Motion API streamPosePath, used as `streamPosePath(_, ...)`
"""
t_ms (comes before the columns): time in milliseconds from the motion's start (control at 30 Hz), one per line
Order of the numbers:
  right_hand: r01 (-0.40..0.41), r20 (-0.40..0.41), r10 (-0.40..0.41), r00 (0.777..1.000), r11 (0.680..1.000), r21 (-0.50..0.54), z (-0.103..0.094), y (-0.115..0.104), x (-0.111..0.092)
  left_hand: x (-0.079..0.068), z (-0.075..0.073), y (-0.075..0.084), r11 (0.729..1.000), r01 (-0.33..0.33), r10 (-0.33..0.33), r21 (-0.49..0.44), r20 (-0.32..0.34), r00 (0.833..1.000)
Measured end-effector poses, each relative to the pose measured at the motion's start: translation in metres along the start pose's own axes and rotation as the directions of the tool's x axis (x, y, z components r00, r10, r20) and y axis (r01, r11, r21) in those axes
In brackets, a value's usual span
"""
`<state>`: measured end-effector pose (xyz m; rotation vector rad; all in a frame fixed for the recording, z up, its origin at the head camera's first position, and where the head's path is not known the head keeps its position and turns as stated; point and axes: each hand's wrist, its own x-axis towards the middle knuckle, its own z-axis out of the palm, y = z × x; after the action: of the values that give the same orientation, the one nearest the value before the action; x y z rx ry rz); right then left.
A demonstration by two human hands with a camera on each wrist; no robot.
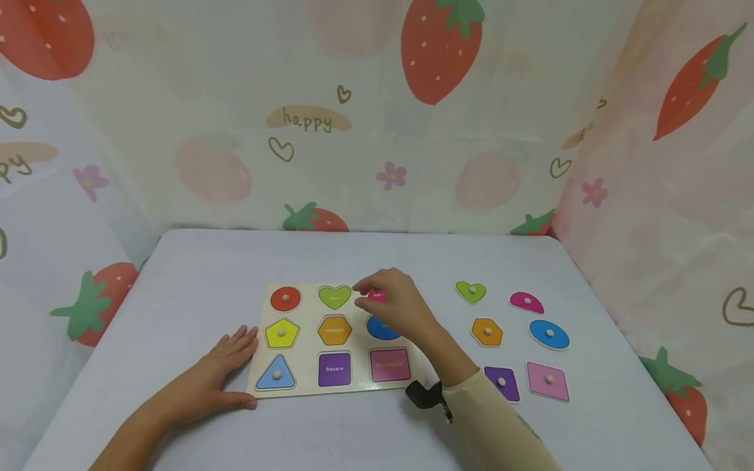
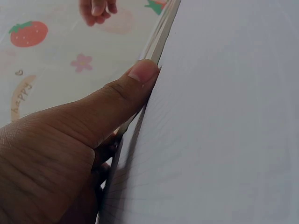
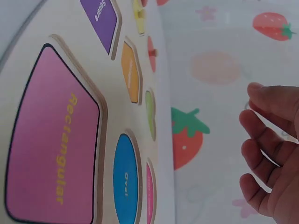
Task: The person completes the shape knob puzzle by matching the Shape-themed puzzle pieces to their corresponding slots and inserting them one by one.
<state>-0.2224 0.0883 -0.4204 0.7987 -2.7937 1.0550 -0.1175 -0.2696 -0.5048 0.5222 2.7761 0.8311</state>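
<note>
A cream shape-puzzle board [image 1: 309, 313] lies on the white table. My left hand [image 1: 206, 378] rests at its left side, fingers extended along the edge and thumb by the near corner. In the left wrist view the thumb [image 2: 117, 100] touches the board's edge. My right hand [image 1: 403, 304] hovers above the board's right column, partly hiding the pink and blue recesses. Its fingers are loosely bent with nothing between them, as the right wrist view confirms. Knobbed red circle [image 1: 292, 294], yellow pentagon [image 1: 288, 340] and blue triangle [image 1: 285, 381] pieces sit in the left column.
Right of the board lie a green heart [image 1: 465, 294], pink half circle [image 1: 520, 301], orange hexagon [image 1: 481, 337], blue oval [image 1: 538, 332], purple square [image 1: 510, 392] and pink rectangle [image 1: 559, 390], each knobbed. Strawberry-print cloth [image 1: 365, 137] hangs behind and beside the table.
</note>
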Motion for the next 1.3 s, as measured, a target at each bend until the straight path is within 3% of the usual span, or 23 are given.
streamPosePath(333,-0.039,-0.025,0.039,0.999,0.999,0.000,-0.014,0.007,-0.021,0.000,-0.001,0.001,0.999,0.045,-0.046,0.011,0.014,0.999)
streamPosePath(533,0.008,-0.042,-0.010,0.999,0.999,-0.043,-0.028,0.014,-0.024,0.000,-0.002,0.003,0.999,0.048,-0.048,0.008,0.019,0.999)
streamPosePath(733,0.050,-0.123,-0.058,0.991,0.996,-0.067,-0.053,0.030,-0.025,-0.002,-0.003,0.004,0.999,0.048,-0.047,-0.003,0.018,0.999)
streamPosePath(1067,-0.094,-0.276,0.075,0.958,0.994,-0.055,-0.094,0.073,-0.032,0.000,-0.001,0.003,0.999,0.049,-0.049,0.006,0.014,0.999)
streamPosePath(1300,-0.193,-0.289,0.171,0.942,0.980,-0.046,-0.106,0.113,-0.036,0.000,-0.001,0.004,0.999,0.033,-0.033,0.005,0.005,0.999)
